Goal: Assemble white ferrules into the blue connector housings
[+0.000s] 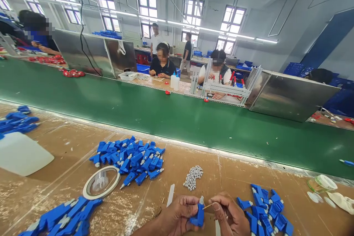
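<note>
At the lower middle of the head view, my left hand (178,214) is closed around a small blue plastic part (198,217) with a pale grey tip pointing up. From the other side, my right hand (231,214) pinches a thin wooden stick (207,206), whose far end meets the side of the blue part. Just beyond my hands lies a small heap of grey pieces (193,177). Similar blue parts are piled to the right (265,208) of my right hand, and a larger pile of blue parts (132,158) sits ahead on the left.
A tape roll (86,188) rings a clear plastic item. More blue parts (66,215) lie at lower left, near a white bottle (23,155). A jar (322,183) stands at right. The green conveyor belt (166,114) crosses ahead; co-workers sit beyond it beside metal panels (290,94).
</note>
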Action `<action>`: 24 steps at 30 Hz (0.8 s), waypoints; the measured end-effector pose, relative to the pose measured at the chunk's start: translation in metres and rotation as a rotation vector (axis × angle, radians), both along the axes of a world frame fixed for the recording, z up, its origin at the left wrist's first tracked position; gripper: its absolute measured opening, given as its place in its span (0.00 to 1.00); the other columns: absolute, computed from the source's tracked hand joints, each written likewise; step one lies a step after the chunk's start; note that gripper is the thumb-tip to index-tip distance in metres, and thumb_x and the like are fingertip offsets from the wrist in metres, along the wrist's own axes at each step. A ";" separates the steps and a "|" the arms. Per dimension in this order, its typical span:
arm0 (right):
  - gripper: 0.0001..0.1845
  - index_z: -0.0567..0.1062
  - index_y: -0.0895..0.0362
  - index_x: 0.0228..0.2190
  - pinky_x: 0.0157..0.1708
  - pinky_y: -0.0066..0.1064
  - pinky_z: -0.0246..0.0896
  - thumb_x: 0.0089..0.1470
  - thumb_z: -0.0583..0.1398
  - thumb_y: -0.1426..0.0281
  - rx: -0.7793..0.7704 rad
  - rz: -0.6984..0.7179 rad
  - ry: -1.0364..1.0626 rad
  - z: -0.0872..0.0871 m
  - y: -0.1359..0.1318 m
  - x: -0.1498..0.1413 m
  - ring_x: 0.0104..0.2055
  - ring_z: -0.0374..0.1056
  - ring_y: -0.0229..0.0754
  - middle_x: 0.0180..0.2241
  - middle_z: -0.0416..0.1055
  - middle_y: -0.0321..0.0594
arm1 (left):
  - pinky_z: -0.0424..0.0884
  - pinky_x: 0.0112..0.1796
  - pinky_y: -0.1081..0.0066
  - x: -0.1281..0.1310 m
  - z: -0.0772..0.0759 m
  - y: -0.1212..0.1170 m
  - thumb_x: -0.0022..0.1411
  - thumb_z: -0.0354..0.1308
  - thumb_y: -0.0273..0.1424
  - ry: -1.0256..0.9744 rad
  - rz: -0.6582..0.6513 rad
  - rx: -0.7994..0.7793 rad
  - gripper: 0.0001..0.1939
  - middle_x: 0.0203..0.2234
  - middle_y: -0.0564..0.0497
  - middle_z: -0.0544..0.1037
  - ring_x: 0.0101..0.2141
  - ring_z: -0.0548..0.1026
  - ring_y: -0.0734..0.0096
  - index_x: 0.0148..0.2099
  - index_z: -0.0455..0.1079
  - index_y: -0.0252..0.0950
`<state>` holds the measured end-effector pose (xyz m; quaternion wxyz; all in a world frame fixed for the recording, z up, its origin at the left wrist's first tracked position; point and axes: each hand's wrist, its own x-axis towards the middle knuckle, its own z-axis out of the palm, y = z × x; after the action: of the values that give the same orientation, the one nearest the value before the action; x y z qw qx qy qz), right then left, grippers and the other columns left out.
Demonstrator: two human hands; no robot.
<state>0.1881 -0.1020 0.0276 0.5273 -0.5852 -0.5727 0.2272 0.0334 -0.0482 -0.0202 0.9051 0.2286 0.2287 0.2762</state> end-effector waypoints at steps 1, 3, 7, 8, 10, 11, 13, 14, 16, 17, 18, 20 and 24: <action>0.23 0.80 0.52 0.27 0.30 0.30 0.63 0.58 0.58 0.48 0.002 0.000 -0.015 -0.001 0.000 0.000 0.28 0.67 0.44 0.25 0.74 0.40 | 0.66 0.23 0.78 0.000 0.001 0.000 0.42 0.75 0.36 0.001 -0.004 -0.001 0.19 0.21 0.49 0.75 0.23 0.77 0.72 0.33 0.77 0.28; 0.23 0.80 0.52 0.27 0.30 0.30 0.63 0.59 0.57 0.49 0.002 -0.002 -0.037 -0.001 0.000 0.001 0.28 0.67 0.44 0.25 0.74 0.40 | 0.67 0.23 0.78 0.000 0.002 0.000 0.42 0.75 0.36 0.004 -0.013 -0.005 0.19 0.21 0.49 0.75 0.23 0.77 0.72 0.33 0.78 0.28; 0.22 0.79 0.52 0.28 0.30 0.32 0.64 0.60 0.57 0.50 -0.008 0.014 -0.069 0.000 0.001 0.002 0.29 0.69 0.46 0.26 0.75 0.41 | 0.68 0.23 0.79 -0.002 0.005 0.000 0.41 0.76 0.37 0.012 -0.014 -0.018 0.20 0.22 0.48 0.76 0.23 0.77 0.73 0.33 0.78 0.27; 0.22 0.79 0.52 0.27 0.30 0.32 0.64 0.60 0.57 0.51 -0.013 0.019 -0.079 0.000 0.001 0.002 0.29 0.69 0.46 0.26 0.75 0.41 | 0.68 0.23 0.79 -0.002 0.006 0.000 0.41 0.76 0.37 0.012 -0.016 -0.020 0.21 0.22 0.48 0.76 0.23 0.77 0.73 0.34 0.78 0.27; 0.21 0.79 0.51 0.27 0.30 0.32 0.64 0.60 0.57 0.51 -0.016 0.026 -0.096 0.001 0.001 0.001 0.29 0.69 0.46 0.26 0.75 0.40 | 0.68 0.23 0.79 -0.002 0.007 0.000 0.41 0.76 0.37 0.005 -0.024 -0.019 0.21 0.22 0.48 0.77 0.22 0.77 0.74 0.34 0.79 0.27; 0.21 0.78 0.51 0.26 0.30 0.32 0.64 0.61 0.56 0.51 -0.013 0.028 -0.102 0.001 0.001 0.000 0.29 0.70 0.45 0.26 0.75 0.40 | 0.69 0.23 0.79 -0.002 0.008 0.000 0.41 0.76 0.37 0.001 -0.030 -0.018 0.21 0.22 0.48 0.77 0.22 0.77 0.74 0.34 0.79 0.27; 0.22 0.78 0.51 0.27 0.30 0.31 0.64 0.62 0.56 0.51 0.004 0.038 -0.104 0.001 0.002 0.000 0.28 0.70 0.44 0.26 0.74 0.39 | 0.69 0.24 0.79 -0.002 0.008 0.000 0.42 0.76 0.36 -0.001 -0.036 -0.018 0.20 0.23 0.47 0.77 0.22 0.77 0.74 0.35 0.79 0.27; 0.21 0.78 0.51 0.27 0.30 0.31 0.63 0.62 0.55 0.51 0.016 0.044 -0.105 0.000 0.002 0.000 0.28 0.70 0.44 0.26 0.74 0.39 | 0.69 0.24 0.79 -0.002 0.008 0.000 0.42 0.75 0.36 0.000 -0.036 -0.018 0.20 0.23 0.48 0.77 0.23 0.77 0.73 0.35 0.79 0.27; 0.20 0.77 0.51 0.28 0.29 0.30 0.62 0.63 0.56 0.53 0.045 0.054 -0.108 -0.001 0.002 0.000 0.28 0.69 0.43 0.25 0.73 0.37 | 0.68 0.23 0.78 -0.002 0.006 0.000 0.43 0.75 0.36 -0.004 -0.035 -0.012 0.19 0.22 0.48 0.77 0.22 0.77 0.73 0.34 0.78 0.27; 0.18 0.77 0.52 0.28 0.29 0.30 0.62 0.63 0.56 0.55 0.064 0.058 -0.111 -0.002 0.001 0.000 0.27 0.69 0.42 0.25 0.73 0.36 | 0.68 0.23 0.78 -0.002 0.006 0.000 0.43 0.75 0.36 -0.008 -0.036 -0.008 0.19 0.22 0.48 0.77 0.22 0.77 0.73 0.33 0.78 0.27; 0.17 0.77 0.52 0.29 0.29 0.30 0.61 0.63 0.57 0.57 0.087 0.061 -0.116 -0.003 0.001 0.000 0.27 0.68 0.42 0.25 0.72 0.36 | 0.68 0.23 0.78 -0.002 0.005 0.000 0.43 0.75 0.36 -0.013 -0.036 -0.005 0.19 0.22 0.48 0.77 0.22 0.77 0.73 0.34 0.78 0.27; 0.15 0.77 0.52 0.30 0.29 0.30 0.60 0.64 0.56 0.59 0.130 0.078 -0.126 -0.004 0.001 0.001 0.27 0.67 0.41 0.25 0.71 0.35 | 0.68 0.24 0.77 -0.002 0.005 0.000 0.43 0.75 0.36 -0.026 -0.034 -0.004 0.19 0.23 0.47 0.78 0.23 0.77 0.72 0.34 0.78 0.26; 0.16 0.76 0.52 0.29 0.29 0.29 0.59 0.65 0.55 0.59 0.147 0.120 -0.132 -0.006 0.001 0.000 0.27 0.67 0.40 0.25 0.70 0.34 | 0.68 0.24 0.77 -0.003 0.005 0.001 0.44 0.75 0.35 -0.036 -0.037 -0.006 0.19 0.24 0.46 0.79 0.23 0.77 0.72 0.34 0.78 0.26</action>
<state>0.1881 -0.1014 0.0213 0.5154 -0.5234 -0.6552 0.1765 0.0307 -0.0477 -0.0148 0.9147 0.2248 0.2092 0.2629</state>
